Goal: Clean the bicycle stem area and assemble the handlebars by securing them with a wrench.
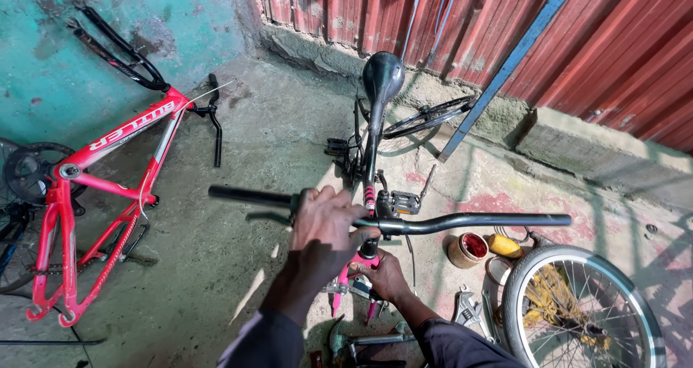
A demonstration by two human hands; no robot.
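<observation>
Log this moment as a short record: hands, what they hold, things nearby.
left hand: gripping the black handlebar near its middle
right hand: lower down, on the pink bike's stem and fork
saddle: black, far end of that bike
nearby right: loose wheel, open tin, wrench
nearby left: red frame leaning by the teal wall

A: Left hand (325,227) is covering the handlebar (462,222) where it's gripping. Can't tell what's under the palm.

B: Right hand (382,276), below that grip, is hiding the stem area (369,251); its fingertips aren't showing.

A: Spoked wheel (577,310), right of both grips, is running off the bottom edge.

B: Tools (361,339) under the right hand are getting blocked by the sleeves; too small to identify.
</observation>
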